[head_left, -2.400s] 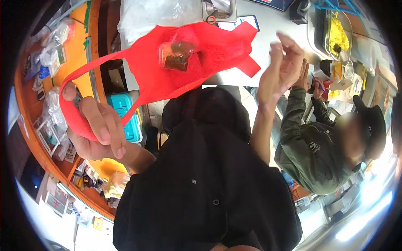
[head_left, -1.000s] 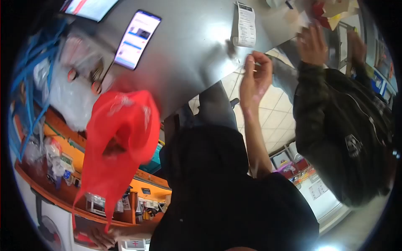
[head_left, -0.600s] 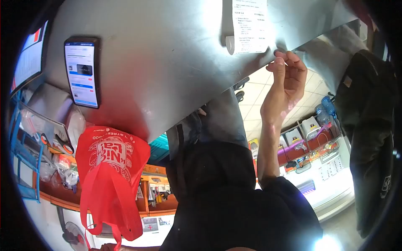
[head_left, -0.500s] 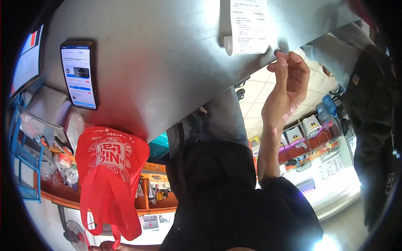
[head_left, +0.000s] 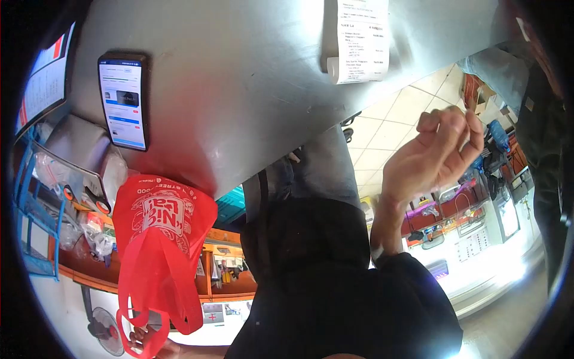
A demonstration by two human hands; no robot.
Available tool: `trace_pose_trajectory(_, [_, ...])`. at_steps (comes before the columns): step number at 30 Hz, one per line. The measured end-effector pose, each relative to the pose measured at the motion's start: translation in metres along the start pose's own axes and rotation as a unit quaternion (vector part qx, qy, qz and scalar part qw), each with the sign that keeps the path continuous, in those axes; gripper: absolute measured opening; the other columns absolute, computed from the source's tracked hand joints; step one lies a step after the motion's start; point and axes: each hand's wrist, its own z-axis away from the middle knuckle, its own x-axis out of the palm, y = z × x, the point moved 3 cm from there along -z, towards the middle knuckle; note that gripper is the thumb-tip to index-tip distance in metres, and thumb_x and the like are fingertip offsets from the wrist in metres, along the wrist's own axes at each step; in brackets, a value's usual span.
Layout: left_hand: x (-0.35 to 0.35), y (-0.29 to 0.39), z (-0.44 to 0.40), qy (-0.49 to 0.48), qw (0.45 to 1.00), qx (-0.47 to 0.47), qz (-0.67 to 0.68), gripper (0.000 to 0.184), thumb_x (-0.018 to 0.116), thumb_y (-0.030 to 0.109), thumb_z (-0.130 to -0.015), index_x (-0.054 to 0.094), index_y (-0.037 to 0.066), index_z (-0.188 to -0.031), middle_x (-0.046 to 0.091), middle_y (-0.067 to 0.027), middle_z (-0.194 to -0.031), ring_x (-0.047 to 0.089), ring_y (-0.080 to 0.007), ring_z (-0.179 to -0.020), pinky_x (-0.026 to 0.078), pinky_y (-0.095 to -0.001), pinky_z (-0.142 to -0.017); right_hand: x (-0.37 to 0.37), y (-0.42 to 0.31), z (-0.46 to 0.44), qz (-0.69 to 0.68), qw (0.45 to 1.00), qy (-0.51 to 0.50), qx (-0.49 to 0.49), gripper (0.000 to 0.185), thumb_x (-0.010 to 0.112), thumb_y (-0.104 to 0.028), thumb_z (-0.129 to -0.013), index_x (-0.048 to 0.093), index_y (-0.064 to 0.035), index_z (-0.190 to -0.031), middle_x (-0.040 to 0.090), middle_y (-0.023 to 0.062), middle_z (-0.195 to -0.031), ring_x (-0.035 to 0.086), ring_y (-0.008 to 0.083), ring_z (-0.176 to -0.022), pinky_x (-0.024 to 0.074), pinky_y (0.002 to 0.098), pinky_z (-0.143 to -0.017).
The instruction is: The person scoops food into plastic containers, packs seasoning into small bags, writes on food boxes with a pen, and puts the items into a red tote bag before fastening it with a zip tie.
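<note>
My left hand (head_left: pixel 143 340) is at the bottom left, with its fingers curled round a handle of the red cloth bag (head_left: pixel 164 209). The bag has white printing and hangs beside the metal table, its other handle loop dangling. My right hand (head_left: pixel 439 149) is raised off the table's edge at the right. Its fingers are curled in toward the thumb, and I see nothing in them. A long printed receipt (head_left: pixel 363 45) with a curled end lies on the table up and to the left of that hand. A lit smartphone (head_left: pixel 124 103) rests on the table at the left.
The grey metal table (head_left: pixel 239 90) slants across the top. At the left are a screen (head_left: pixel 45 78), a blue metal frame (head_left: pixel 36 227) and a fan (head_left: pixel 106 329). An orange shelf (head_left: pixel 224 281) stands low behind the bag. Another person's dark clothing (head_left: pixel 541 149) shows at the far right.
My right hand has moved away from the table edge near the receipt, to the right and down. My left hand has risen slightly into view at the bag's handle. The view has shifted a little.
</note>
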Motion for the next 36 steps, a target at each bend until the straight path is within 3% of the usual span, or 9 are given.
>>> trace_pose_trajectory(4, [-0.006,0.005,-0.005,-0.010,1.000,-0.011,-0.002,0.043,0.052,0.032,-0.099,0.055,-0.005,-0.120,0.067,-0.0090,-0.093,0.063,-0.0190,-0.084,0.050,-0.0318,-0.078,0.005,-0.014,0.011,-0.078,0.993,-0.087,0.015,0.035,0.039,-0.032,-0.106,0.047,-0.0009,-0.121,0.053,0.0068,-0.086,0.044,0.0117,-0.073,0.0369,0.0265,-0.066])
trace_pose_trajectory(11, [-0.077,0.043,-0.031,0.029,0.998,-0.047,-0.015,0.042,0.051,0.034,-0.099,0.062,-0.003,-0.117,0.069,-0.0094,-0.101,0.065,-0.0202,-0.094,0.051,-0.0335,-0.087,0.056,-0.100,0.053,-0.047,0.958,-0.281,-0.012,0.028,0.050,-0.024,-0.103,0.052,0.0003,-0.115,0.052,0.0033,-0.085,0.043,0.0095,-0.072,0.0392,0.0246,-0.067])
trace_pose_trajectory(14, [-0.098,0.055,-0.104,0.028,0.948,0.138,-0.284,0.035,0.050,0.028,-0.101,0.064,0.000,-0.117,0.067,-0.0037,-0.101,0.062,-0.0150,-0.093,0.049,-0.0288,-0.082,0.070,-0.139,0.072,-0.044,0.938,-0.343,0.001,0.024,0.054,-0.020,-0.100,0.054,-0.0012,-0.115,0.055,0.0035,-0.092,0.047,0.0092,-0.077,0.0401,0.0241,-0.066])
trace_pose_trajectory(18, [-0.146,0.005,-0.301,-0.026,0.942,0.238,-0.235,0.031,0.055,0.029,-0.098,0.065,0.001,-0.105,0.067,-0.0075,-0.079,0.064,-0.0194,-0.074,0.050,-0.0327,-0.069,0.089,-0.181,0.097,-0.031,0.944,-0.326,-0.039,0.028,0.057,-0.022,-0.099,0.054,-0.0014,-0.117,0.056,0.0017,-0.091,0.047,0.0066,-0.073,0.0385,0.0210,-0.061])
trace_pose_trajectory(20, [-0.144,-0.005,-0.379,0.090,0.854,0.376,-0.349,0.027,0.056,0.023,-0.096,0.065,-0.002,-0.098,0.067,-0.0164,-0.077,0.067,-0.0318,-0.074,0.051,-0.0410,-0.067,0.087,-0.194,0.108,-0.012,0.948,-0.309,-0.072,0.028,0.057,-0.023,-0.099,0.054,-0.0016,-0.117,0.056,0.0015,-0.090,0.046,0.0066,-0.073,0.0377,0.0207,-0.061])
trace_pose_trajectory(22, [-0.139,-0.014,-0.450,0.146,0.844,0.394,-0.334,0.019,0.057,0.015,-0.090,0.065,-0.002,-0.093,0.066,-0.0242,-0.083,0.066,-0.0406,-0.083,0.050,-0.0488,-0.072,0.078,-0.203,0.119,0.008,0.954,-0.285,-0.099,0.027,0.056,-0.022,-0.100,0.054,-0.0015,-0.118,0.055,0.0015,-0.088,0.046,0.0070,-0.070,0.0371,0.0213,-0.060])
trace_pose_trajectory(28, [-0.155,-0.056,-0.613,0.150,0.823,0.270,-0.476,0.022,0.059,0.014,-0.084,0.067,-0.001,-0.097,0.067,-0.0273,-0.092,0.065,-0.0438,-0.091,0.049,-0.0517,-0.081,0.021,-0.215,0.127,0.126,0.955,-0.187,-0.194,0.027,0.054,-0.023,-0.101,0.052,-0.0031,-0.120,0.055,0.0014,-0.084,0.045,0.0058,-0.067,0.0347,0.0207,-0.056])
trace_pose_trajectory(32, [-0.161,-0.090,-0.678,0.099,0.868,0.227,-0.430,0.027,0.059,0.018,-0.086,0.065,-0.005,-0.097,0.066,-0.0297,-0.098,0.064,-0.0463,-0.094,0.050,-0.0496,-0.085,-0.014,-0.220,0.121,0.211,0.948,-0.115,-0.210,0.029,0.056,-0.025,-0.101,0.053,-0.0034,-0.119,0.053,-0.0016,-0.080,0.043,0.0061,-0.059,0.0334,0.0201,-0.050])
trace_pose_trajectory(36, [-0.147,-0.130,-0.710,0.123,0.847,0.278,-0.436,0.033,0.058,0.023,-0.087,0.065,-0.007,-0.100,0.066,-0.0308,-0.097,0.063,-0.0468,-0.097,0.050,-0.0492,-0.087,0.003,-0.229,0.119,0.244,0.937,-0.111,-0.224,0.029,0.056,-0.025,-0.100,0.053,-0.0031,-0.119,0.053,-0.0015,-0.079,0.043,0.0060,-0.059,0.0335,0.0202,-0.050])
